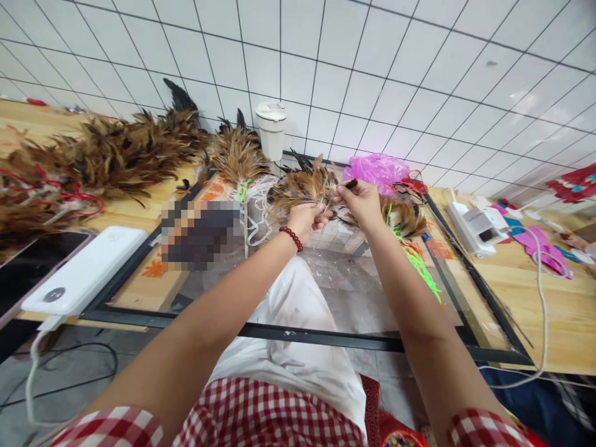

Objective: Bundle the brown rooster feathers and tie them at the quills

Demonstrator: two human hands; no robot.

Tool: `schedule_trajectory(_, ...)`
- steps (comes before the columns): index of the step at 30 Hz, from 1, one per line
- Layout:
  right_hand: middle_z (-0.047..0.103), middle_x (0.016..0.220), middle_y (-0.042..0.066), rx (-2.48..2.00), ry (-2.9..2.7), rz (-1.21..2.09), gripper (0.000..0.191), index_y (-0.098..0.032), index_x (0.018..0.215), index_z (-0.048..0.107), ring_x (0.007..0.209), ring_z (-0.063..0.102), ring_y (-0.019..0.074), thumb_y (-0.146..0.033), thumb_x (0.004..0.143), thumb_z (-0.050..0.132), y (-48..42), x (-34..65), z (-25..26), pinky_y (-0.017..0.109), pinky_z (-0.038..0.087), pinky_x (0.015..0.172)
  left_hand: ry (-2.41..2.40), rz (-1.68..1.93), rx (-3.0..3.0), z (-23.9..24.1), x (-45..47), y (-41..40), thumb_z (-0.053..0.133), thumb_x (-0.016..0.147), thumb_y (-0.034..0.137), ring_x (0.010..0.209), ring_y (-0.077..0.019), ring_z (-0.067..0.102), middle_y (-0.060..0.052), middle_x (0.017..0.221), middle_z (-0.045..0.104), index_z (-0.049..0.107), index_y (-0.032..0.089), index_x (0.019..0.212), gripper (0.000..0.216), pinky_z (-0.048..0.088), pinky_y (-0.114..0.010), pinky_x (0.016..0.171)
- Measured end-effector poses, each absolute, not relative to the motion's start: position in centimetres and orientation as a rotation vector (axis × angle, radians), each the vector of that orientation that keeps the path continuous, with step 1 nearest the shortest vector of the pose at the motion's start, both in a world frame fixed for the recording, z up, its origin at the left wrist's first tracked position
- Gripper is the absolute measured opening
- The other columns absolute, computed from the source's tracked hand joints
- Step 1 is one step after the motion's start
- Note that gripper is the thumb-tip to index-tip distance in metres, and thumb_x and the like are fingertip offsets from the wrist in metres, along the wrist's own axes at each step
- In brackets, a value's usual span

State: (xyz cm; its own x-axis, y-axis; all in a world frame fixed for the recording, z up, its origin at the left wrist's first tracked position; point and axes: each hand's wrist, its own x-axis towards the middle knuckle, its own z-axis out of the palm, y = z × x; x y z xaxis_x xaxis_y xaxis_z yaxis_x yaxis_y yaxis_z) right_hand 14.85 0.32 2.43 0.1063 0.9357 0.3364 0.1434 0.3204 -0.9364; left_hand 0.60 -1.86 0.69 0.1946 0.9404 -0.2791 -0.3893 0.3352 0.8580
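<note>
My left hand (307, 218), with a red bead bracelet (291, 238) on the wrist, is closed around the base of a bunch of brown feathers (300, 186). My right hand (361, 202) is pinched shut beside it, holding a small dark-tipped feather (351, 184) at the same bunch. Both hands are raised over a black-framed glass panel (288, 332) on the wooden bench. More feather bunches lie nearby: one with a green tie (235, 158) to the left, another with bright green string (410, 239) under my right forearm.
A long heap of brown feathers (107, 152) with red ties covers the left bench. A white power bank (84, 270) and a phone (32, 261) lie at front left. A white cup (271, 129) stands by the tiled wall. A pink plastic bag (376, 171), white box (475, 226) and cable (540, 292) are right.
</note>
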Motion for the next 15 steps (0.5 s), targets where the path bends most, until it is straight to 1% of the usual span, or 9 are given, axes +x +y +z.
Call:
schedule_trajectory(3,0.066,0.067,0.0,-1.122,-1.423,0.7,0.018,-0.018,0.078,0.063,0.062,0.066,0.0157,-0.035,0.072,0.067,0.3,14.55,2.2,0.03,0.054,0.062,0.92,1.035,0.726,0.53,0.67,-1.84,0.057,0.083,0.011,0.045,-0.0049,0.053,-0.006,0.064,0.066,0.059,0.01,0.071,0.012,0.04,-0.016,0.045)
schedule_trajectory(6,0.067,0.069,0.0,-1.159,-1.496,0.591,0.013,-0.018,0.079,0.065,0.065,0.067,0.0169,-0.03,0.074,0.062,0.01,14.39,2.26,0.031,0.054,0.064,0.863,1.019,0.758,0.35,0.69,-1.89,0.057,0.083,0.009,0.046,-0.0053,0.053,-0.004,0.058,0.062,0.06,0.009,0.069,0.014,0.042,-0.016,0.047)
schedule_trajectory(9,0.067,0.068,0.0,-1.196,-1.56,0.496,0.009,-0.018,0.077,0.066,0.064,0.066,0.0171,-0.025,0.075,0.06,-0.24,14.43,2.39,0.031,0.053,0.066,0.798,0.996,0.78,0.22,0.64,-1.88,0.057,0.083,0.007,0.045,-0.0042,0.05,-0.001,0.054,0.057,0.06,0.009,0.066,0.017,0.04,-0.015,0.046)
schedule_trajectory(11,0.068,0.068,0.0,-1.217,-1.571,0.474,0.01,-0.018,0.078,0.066,0.065,0.066,0.0172,-0.024,0.075,0.06,-0.27,14.55,2.35,0.031,0.053,0.067,0.767,0.97,0.75,0.12,0.52,-1.74,0.058,0.083,0.008,0.047,-0.0045,0.052,-0.001,0.056,0.059,0.061,0.009,0.069,0.014,0.042,-0.015,0.048)
schedule_trajectory(15,0.069,0.073,0.001,-1.219,-1.595,0.414,0.015,-0.019,0.085,0.068,0.07,0.066,0.017,-0.026,0.077,0.059,-0.29,14.82,2.16,0.032,0.052,0.073,0.708,0.93,0.641,-0.22,0.12,-1.07,0.061,0.082,0.012,0.06,-0.0081,0.062,-0.007,0.071,0.068,0.064,0.01,0.079,0.005,0.048,-0.016,0.054)
